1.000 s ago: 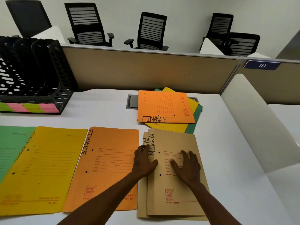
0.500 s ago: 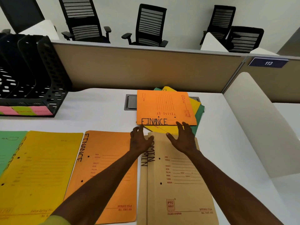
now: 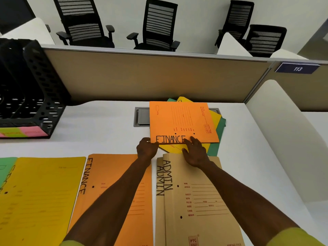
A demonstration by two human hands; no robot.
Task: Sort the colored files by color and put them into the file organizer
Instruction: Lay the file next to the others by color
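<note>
Both hands reach forward to the near edge of an orange file (image 3: 182, 121) marked FINANCE, which tops a small pile on the bench (image 3: 99, 125). The left hand (image 3: 147, 150) has its fingers curled at the file's near left corner, and it seems to pinch that corner, though the fingertips are hidden. The right hand (image 3: 196, 154) lies with fingers spread and fairly straight, their tips on the file's near edge just right of the lettering; the thumb points left over a yellow file (image 3: 170, 148) beneath. Under that pile a green file (image 3: 219, 137) shows, beyond and to the right of the right hand.

Under the right wrist lie two brown files (image 3: 198, 201) marked ADMIN, stacked slightly offset. Under the left forearm lies a second orange FINANCE file (image 3: 113, 174). Left of it come a big yellow file (image 3: 40, 192) and a green one (image 3: 7, 166) at the frame's edge. A black organizer (image 3: 35, 96) stands well left and ahead of the left hand, its slots holding no files that can be seen.
</note>
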